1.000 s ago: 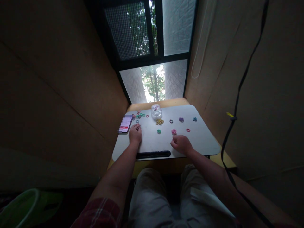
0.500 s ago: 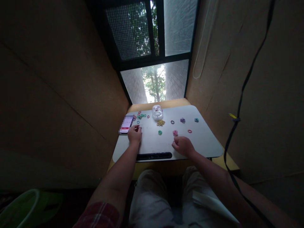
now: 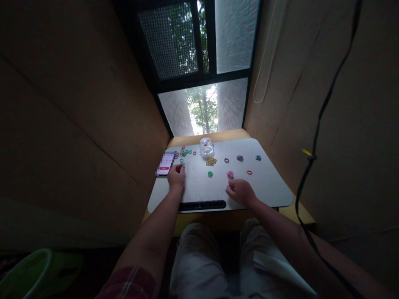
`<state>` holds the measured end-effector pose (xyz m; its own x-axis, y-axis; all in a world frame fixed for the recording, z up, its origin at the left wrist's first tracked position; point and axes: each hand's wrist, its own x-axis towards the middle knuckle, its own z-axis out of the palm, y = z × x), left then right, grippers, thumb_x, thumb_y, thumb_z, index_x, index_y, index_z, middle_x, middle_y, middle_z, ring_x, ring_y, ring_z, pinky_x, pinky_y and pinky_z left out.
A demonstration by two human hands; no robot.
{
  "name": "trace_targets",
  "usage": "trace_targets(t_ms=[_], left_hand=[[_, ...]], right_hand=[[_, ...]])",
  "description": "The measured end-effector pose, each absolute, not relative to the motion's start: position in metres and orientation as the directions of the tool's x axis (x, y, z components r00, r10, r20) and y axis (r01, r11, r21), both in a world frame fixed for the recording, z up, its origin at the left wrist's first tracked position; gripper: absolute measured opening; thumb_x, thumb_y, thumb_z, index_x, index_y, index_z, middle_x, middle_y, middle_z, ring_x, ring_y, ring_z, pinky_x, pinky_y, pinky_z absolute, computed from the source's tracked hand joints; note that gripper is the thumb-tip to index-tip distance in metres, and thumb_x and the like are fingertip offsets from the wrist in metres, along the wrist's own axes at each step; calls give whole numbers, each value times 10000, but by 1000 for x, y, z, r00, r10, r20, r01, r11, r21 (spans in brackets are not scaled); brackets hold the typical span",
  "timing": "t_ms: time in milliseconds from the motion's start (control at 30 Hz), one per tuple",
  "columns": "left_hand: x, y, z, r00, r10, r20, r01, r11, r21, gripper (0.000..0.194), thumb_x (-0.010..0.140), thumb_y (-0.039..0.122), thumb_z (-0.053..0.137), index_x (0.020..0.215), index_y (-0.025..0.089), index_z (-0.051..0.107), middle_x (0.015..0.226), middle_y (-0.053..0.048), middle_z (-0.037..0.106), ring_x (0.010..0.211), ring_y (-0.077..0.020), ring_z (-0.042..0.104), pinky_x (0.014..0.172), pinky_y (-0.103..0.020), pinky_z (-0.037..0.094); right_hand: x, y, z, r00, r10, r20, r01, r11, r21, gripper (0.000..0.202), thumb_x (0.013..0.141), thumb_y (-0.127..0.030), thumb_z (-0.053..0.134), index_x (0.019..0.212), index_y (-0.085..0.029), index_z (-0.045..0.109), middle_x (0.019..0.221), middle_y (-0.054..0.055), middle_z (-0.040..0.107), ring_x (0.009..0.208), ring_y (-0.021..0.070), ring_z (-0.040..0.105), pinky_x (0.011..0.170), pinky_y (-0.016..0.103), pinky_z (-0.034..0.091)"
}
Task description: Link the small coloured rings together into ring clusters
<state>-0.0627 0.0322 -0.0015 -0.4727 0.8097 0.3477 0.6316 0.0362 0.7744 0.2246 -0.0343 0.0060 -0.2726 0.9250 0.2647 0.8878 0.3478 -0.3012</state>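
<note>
My left hand (image 3: 176, 175) is at the left of the white board (image 3: 199, 187), its fingertips pinched at a small green ring (image 3: 182, 162). Beyond it lies a mixed pile of red and green rings (image 3: 183, 153). My right hand (image 3: 240, 192) rests closed on the board, just below a pink cluster of rings (image 3: 230, 175); whatever its fingers hold, if anything, is hidden. Between the hands lies a green cluster (image 3: 210, 174), with yellow rings (image 3: 211, 161) above it. Purple rings (image 3: 240, 158), a dark ring (image 3: 226, 160), blue rings (image 3: 258, 158) and a red ring (image 3: 249, 172) lie to the right.
Clear round containers (image 3: 207, 148) stand at the board's back. A phone (image 3: 166, 163) lies at the left edge and a black strip (image 3: 202, 204) runs along the front. A dark cord (image 3: 314, 141) hangs at the right. A green basket (image 3: 40, 272) is at lower left.
The fingers of my left hand have closed up slightly, and a green ring now shows at their tips. My right hand has stayed in place.
</note>
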Motion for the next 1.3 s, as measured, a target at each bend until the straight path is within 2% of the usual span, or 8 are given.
trace_targets(t_ms=[167, 367, 567, 800, 900, 1000, 1167, 1300], left_hand=[[-64, 33, -2, -471, 810, 350, 665, 65, 744, 290, 791, 441, 551, 836, 170, 644, 768, -32, 676, 688, -150, 597, 663, -258, 445], [-66, 36, -3, -463, 827, 318, 704, 125, 700, 411, 829, 520, 466, 675, 169, 616, 649, -35, 647, 614, -148, 561, 587, -250, 378], [-65, 36, -5, -462, 841, 282, 658, 111, 745, 456, 876, 516, 373, 776, 170, 653, 654, -37, 659, 583, -142, 580, 563, -242, 384], [-63, 35, -4, -448, 835, 318, 668, 77, 740, 397, 861, 471, 429, 807, 160, 670, 751, -51, 698, 656, -146, 615, 606, -242, 407], [-63, 36, -5, -432, 845, 315, 670, 66, 740, 386, 865, 457, 434, 834, 165, 685, 731, -45, 690, 654, -148, 607, 610, -246, 408], [-63, 37, -5, -403, 842, 359, 732, 61, 678, 357, 866, 420, 448, 806, 166, 692, 725, -48, 670, 679, -157, 588, 647, -258, 421], [-62, 38, -4, -398, 788, 469, 807, 57, 588, 261, 817, 338, 530, 835, 152, 711, 940, -101, 643, 825, -182, 592, 773, -292, 462], [-61, 36, -4, -379, 804, 458, 819, 62, 570, 253, 805, 328, 543, 875, 158, 717, 921, -97, 670, 854, -205, 608, 807, -311, 465]], right_hand=[[225, -35, 7, -271, 924, 268, 884, 349, -310, 241, 785, -253, 486, 577, -178, 582, 592, 27, 614, 536, 120, 478, 553, 268, 214], [226, -33, 3, -276, 917, 287, 882, 360, -303, 243, 784, -271, 485, 582, -178, 583, 599, 30, 622, 535, 121, 475, 555, 268, 210], [226, -33, 2, -272, 919, 285, 889, 354, -290, 241, 782, -270, 483, 586, -179, 589, 604, 33, 629, 538, 124, 477, 559, 269, 210], [226, -32, 3, -280, 919, 279, 888, 358, -289, 238, 784, -263, 479, 594, -177, 595, 615, 34, 631, 546, 122, 476, 562, 271, 215], [226, -32, 2, -276, 919, 281, 888, 356, -291, 235, 782, -267, 484, 596, -179, 598, 606, 30, 623, 541, 122, 470, 560, 271, 216], [225, -32, 3, -269, 920, 285, 887, 352, -299, 235, 778, -269, 486, 588, -180, 592, 594, 26, 616, 529, 118, 460, 555, 271, 211], [224, -33, 6, -263, 923, 279, 888, 345, -304, 236, 771, -269, 494, 571, -181, 581, 585, 22, 613, 525, 116, 458, 550, 272, 206], [224, -34, 8, -260, 927, 269, 893, 337, -298, 235, 777, -270, 494, 581, -180, 588, 593, 22, 618, 532, 119, 466, 553, 274, 209]])
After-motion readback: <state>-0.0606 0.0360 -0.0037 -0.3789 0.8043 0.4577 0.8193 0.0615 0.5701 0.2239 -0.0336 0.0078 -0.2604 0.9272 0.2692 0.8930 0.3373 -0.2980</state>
